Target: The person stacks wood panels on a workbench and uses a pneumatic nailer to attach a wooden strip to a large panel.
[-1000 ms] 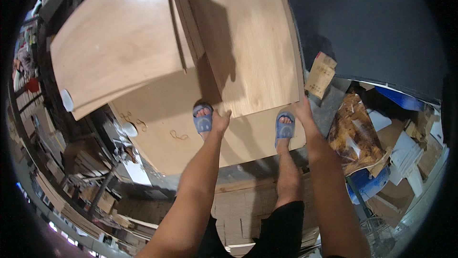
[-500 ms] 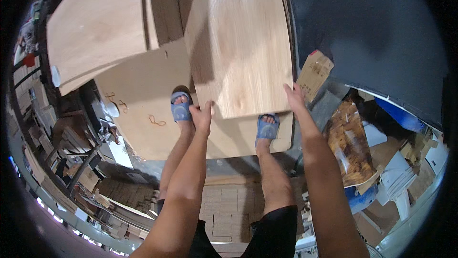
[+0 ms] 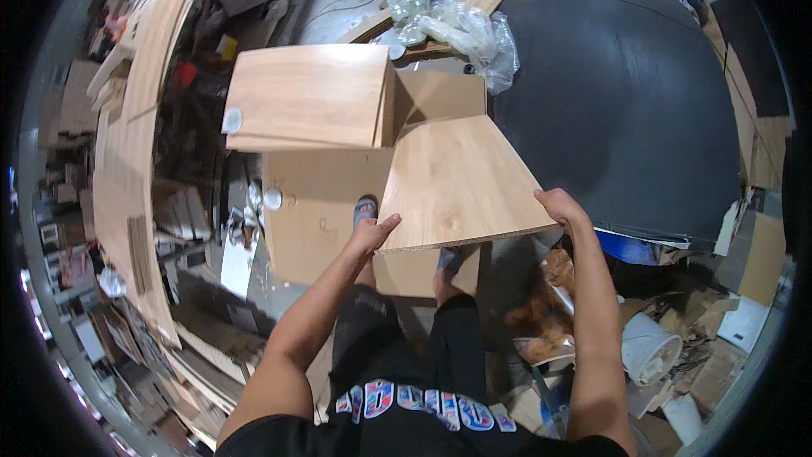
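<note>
Both hands, left hand [image 3: 372, 235] and right hand [image 3: 560, 206], gripped the near corners of a wood panel [image 3: 457, 182] held raised over the floor board [image 3: 317, 203]; panel lifted, not yet set down anywhere.

Wood panels, matt and pale, amid plastic and cardboard

The panel [image 3: 461, 182] gripped at its near edge by the left hand [image 3: 372, 233] and the right hand [image 3: 560, 206] looks like light wood veneer, smooth and matt, with a raw pale edge. The second panel [image 3: 306, 95] beyond it shares that satin wood grain. Under both lies a dull brown board [image 3: 317, 212], plain and unfinished. The dark mat [image 3: 626, 110] looks matt and slightly grainy. The crumpled plastic sheet [image 3: 461, 30] is clear and glossy.
</note>
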